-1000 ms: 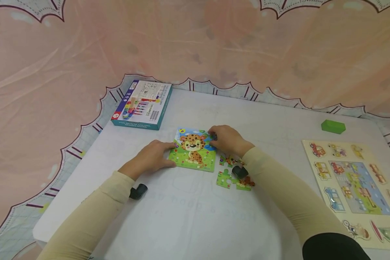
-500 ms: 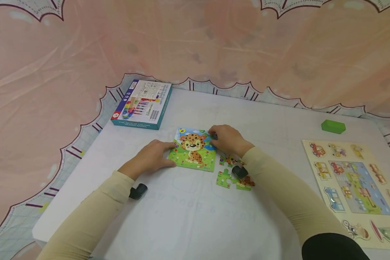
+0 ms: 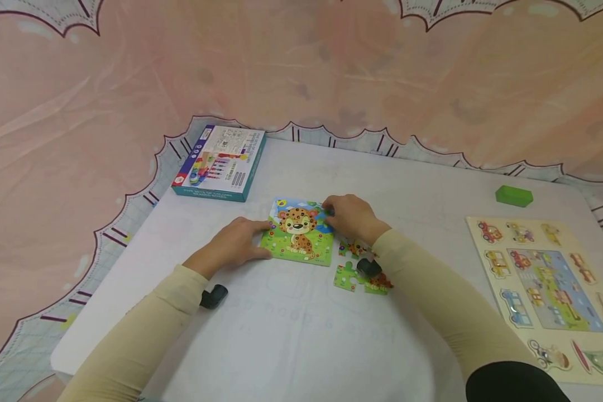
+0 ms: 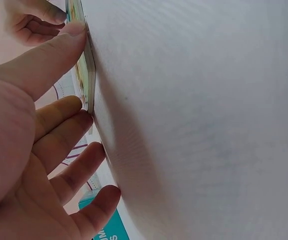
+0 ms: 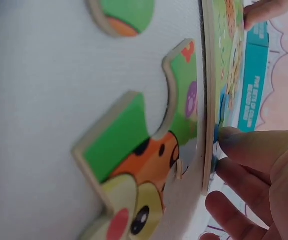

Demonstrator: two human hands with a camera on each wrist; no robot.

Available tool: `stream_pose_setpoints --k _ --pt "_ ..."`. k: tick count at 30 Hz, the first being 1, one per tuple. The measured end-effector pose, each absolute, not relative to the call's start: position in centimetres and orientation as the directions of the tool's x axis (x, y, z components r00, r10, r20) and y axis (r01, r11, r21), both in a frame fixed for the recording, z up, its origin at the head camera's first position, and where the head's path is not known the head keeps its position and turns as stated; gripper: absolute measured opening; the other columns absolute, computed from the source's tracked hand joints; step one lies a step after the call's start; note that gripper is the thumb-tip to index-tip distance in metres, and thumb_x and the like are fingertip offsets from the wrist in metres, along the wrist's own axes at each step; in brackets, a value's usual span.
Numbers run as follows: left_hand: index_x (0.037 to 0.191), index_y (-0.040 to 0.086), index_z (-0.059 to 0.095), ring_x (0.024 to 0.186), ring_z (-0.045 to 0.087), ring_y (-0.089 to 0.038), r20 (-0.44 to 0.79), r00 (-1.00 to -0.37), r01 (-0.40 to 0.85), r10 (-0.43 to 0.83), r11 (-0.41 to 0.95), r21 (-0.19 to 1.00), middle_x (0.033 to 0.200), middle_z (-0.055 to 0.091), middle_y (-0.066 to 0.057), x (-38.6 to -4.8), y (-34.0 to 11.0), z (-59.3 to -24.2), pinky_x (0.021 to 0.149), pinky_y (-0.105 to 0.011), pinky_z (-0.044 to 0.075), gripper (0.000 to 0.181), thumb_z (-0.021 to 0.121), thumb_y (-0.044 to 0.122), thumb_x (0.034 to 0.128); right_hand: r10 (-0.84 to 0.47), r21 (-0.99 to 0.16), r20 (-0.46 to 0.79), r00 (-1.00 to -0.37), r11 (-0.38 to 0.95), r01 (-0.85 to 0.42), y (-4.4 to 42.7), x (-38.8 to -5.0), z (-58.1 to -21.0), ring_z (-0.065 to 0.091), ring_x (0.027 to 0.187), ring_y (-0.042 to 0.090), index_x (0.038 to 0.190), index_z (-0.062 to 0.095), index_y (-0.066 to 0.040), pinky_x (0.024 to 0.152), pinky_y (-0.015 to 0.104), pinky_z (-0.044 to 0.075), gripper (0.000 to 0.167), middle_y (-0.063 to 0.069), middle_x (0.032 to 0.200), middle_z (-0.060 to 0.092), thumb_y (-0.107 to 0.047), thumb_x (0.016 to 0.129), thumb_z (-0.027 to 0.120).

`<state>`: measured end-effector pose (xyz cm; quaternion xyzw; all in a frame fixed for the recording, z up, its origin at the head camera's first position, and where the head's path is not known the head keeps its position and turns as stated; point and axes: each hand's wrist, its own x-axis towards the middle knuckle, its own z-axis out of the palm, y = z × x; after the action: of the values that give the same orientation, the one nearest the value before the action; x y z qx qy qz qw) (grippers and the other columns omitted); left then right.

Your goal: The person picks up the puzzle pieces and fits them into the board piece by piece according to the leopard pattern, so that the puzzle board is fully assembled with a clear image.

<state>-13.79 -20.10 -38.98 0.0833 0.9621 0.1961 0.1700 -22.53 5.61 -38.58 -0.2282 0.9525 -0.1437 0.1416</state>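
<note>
At the left, the teal-sided box [image 3: 218,162] sits near the table's back edge, with tabletop between it and the left hand [image 3: 233,243]. That hand's fingers are spread, thumb and fingertips touching the left edge of the leopard puzzle [image 3: 298,237], which lies mid-table, tabletop stretching before it. The right hand [image 3: 354,216] touches its far right corner; whether it pinches, I cannot tell. Loose pieces [image 3: 345,277] crowd its right edge. White surface separates them from the picture board [image 3: 563,338] and green block [image 3: 514,196].
</note>
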Motion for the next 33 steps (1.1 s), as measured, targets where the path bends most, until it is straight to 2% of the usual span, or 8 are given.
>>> stream_pose_setpoints --k 9,16,25,33 --pt "0.147 0.011 0.053 0.127 0.047 -0.033 -0.293 -0.928 0.099 0.228 0.913 0.396 0.14 0.055 -0.014 -13.8 -20.2 -39.2 0.11 -0.051 0.038 0.073 0.082 0.036 0.0839 -0.458 -0.335 -0.208 -0.865 0.864 -0.377 6.1 -22.3 -38.3 0.055 0.124 0.028 0.133 0.063 -0.01 0.107 0.045 0.042 0.039 0.007 0.13 0.065 -0.026 0.098 0.064" --pt "0.146 0.012 0.053 0.124 0.047 -0.032 -0.29 -0.929 0.102 0.229 0.913 0.395 0.139 0.055 -0.015 -13.8 -20.2 -39.1 0.109 -0.05 0.039 0.073 0.082 0.036 0.0839 -0.456 -0.388 -0.204 -0.867 0.85 -0.356 7.2 -21.6 -37.1 0.051 0.128 0.031 0.134 0.063 -0.011 0.108 0.049 0.04 0.039 0.009 0.133 0.062 -0.025 0.097 0.061" --pt "0.146 0.011 0.053 0.126 0.047 -0.033 -0.288 -0.929 0.105 0.234 0.91 0.4 0.139 0.055 -0.015 -13.7 -20.2 -39.1 0.109 -0.05 0.039 0.073 0.082 0.036 0.084 -0.504 -0.394 -0.156 -0.85 0.82 -0.414 9.6 -20.2 -36.4 0.057 0.121 0.031 0.132 0.063 -0.008 0.103 0.049 0.045 0.039 0.011 0.129 0.065 -0.025 0.097 0.065" --pt "0.146 0.011 0.054 0.127 0.047 -0.034 -0.279 -0.928 0.12 0.246 0.908 0.4 0.14 0.055 -0.015 -13.7 -20.2 -39.0 0.11 -0.051 0.038 0.072 0.082 0.036 0.0843 -0.519 -0.427 -0.175 -0.836 0.806 -0.411 11.1 -18.8 -36.5 0.057 0.117 0.033 0.132 0.064 -0.008 0.101 0.05 0.046 0.04 0.013 0.128 0.065 -0.024 0.096 0.067"
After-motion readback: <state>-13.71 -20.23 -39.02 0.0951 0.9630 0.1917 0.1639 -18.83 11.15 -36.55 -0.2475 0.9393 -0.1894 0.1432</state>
